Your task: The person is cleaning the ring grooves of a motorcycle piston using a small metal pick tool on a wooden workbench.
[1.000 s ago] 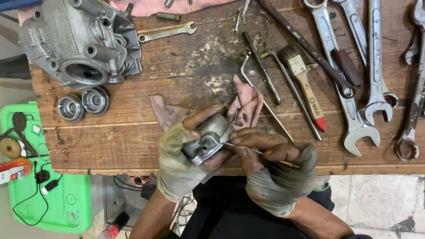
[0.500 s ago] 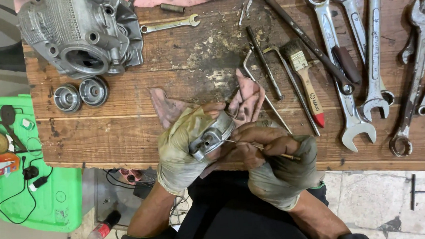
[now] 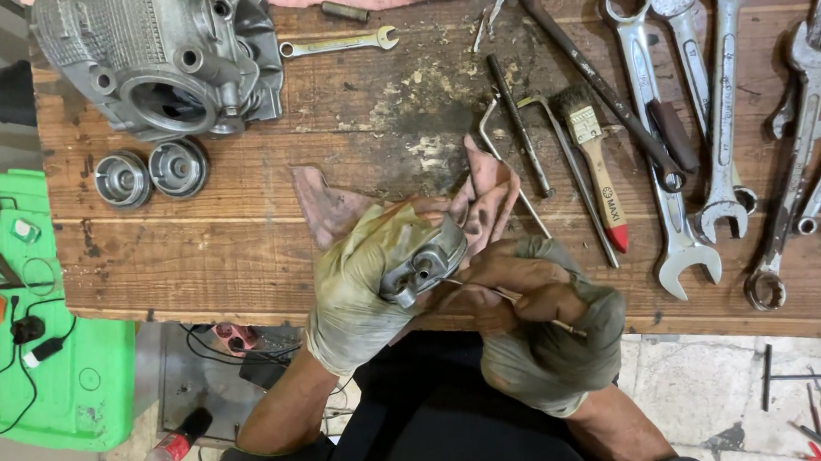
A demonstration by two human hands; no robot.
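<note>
1. Left hand (image 3: 366, 282): gloved, its grip wrapped round a small grey metal part (image 3: 422, 263) over the near edge of the wooden surface (image 3: 238, 243).
2. Right hand (image 3: 543, 332): gloved, pinching a thin pick (image 3: 506, 294) whose tip meets the part.
3. A pink rag (image 3: 485, 196) lies beneath.

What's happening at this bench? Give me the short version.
A person in dirty work gloves holds a small grey metal part in the left hand and works a thin metal pick at it with the right hand, above a pink rag. On the wooden bench lie an engine casing, spanners and a paintbrush.
</note>
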